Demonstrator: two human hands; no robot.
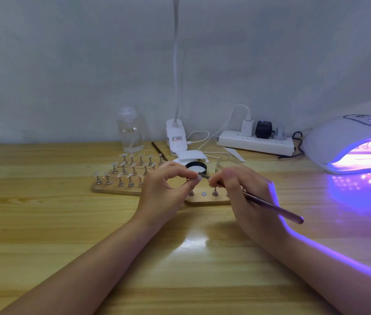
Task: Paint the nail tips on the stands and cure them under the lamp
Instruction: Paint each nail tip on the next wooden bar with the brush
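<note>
My left hand point(167, 186) pinches a small stand with a pale nail tip point(198, 177) between thumb and fingers, above the near wooden base point(205, 200). My right hand point(240, 185) grips a thin brush point(270, 205), and its bristle end points at that nail tip. One metal stand point(215, 192) still sits on the near base beside a bare magnet spot point(204, 194). Behind and to the left, several wooden bases point(111, 188) carry rows of stands with clear nail tips. The white curing lamp point(350, 144) glows purple at the right edge.
A black-rimmed open pot point(195, 167) and a small glass jar point(228, 162) stand just behind my hands. Further back are a clear bottle point(130, 130), a white clip desk lamp point(176, 137), a power strip point(256, 142) with plugs and cables, and a spare brush point(159, 151).
</note>
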